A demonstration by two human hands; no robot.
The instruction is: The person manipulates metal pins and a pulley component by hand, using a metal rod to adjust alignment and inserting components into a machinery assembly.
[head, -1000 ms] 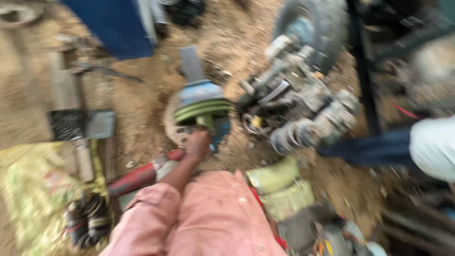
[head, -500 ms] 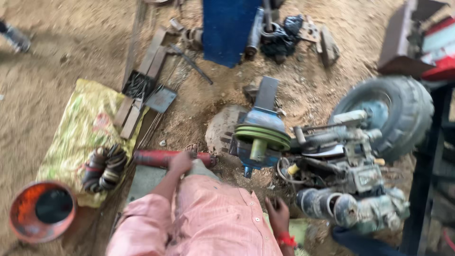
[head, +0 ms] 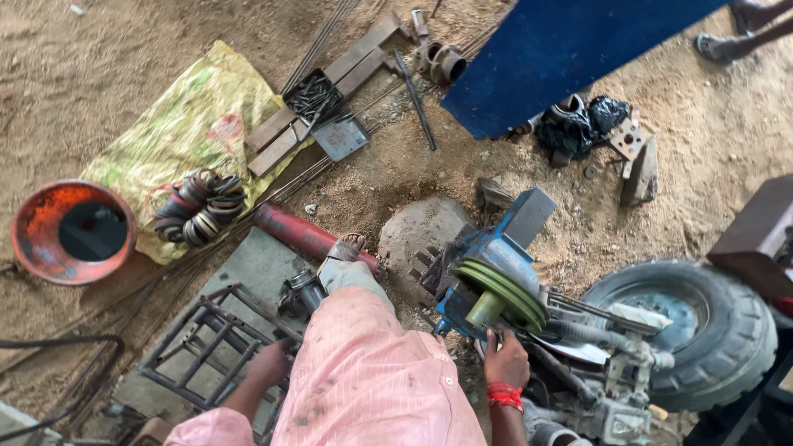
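Head view looks straight down over a person in pink clothes who is crouched on sandy ground beside a small engine-driven machine. The right hand (head: 505,360), a red thread band at its wrist, sits with fingers curled against the lower edge of the blue pulley housing (head: 487,277), just below the stacked green pulley (head: 501,296); whether it grips a part there or only presses on it I cannot tell. The left hand (head: 268,364) is down on the welded metal frame (head: 206,334), fingers folded over one of its bars, seemingly for support. A sandalled foot (head: 347,248) rests on the red cylinder (head: 299,232) lying across the ground in front. The work in hand looks like close handling at the underside of the housing, with the body braced by frame and foot. Any further move at that spot would call for a firm hold and care to keep fingers out of the pulley grooves and off the hoses beside them. A black tyre (head: 710,330) stands at the machine's far side, and a rusty orange bowl (head: 33,239) and a heap of dark rings (head: 198,206) on a yellow sack (head: 182,116) lie well apart to the left.
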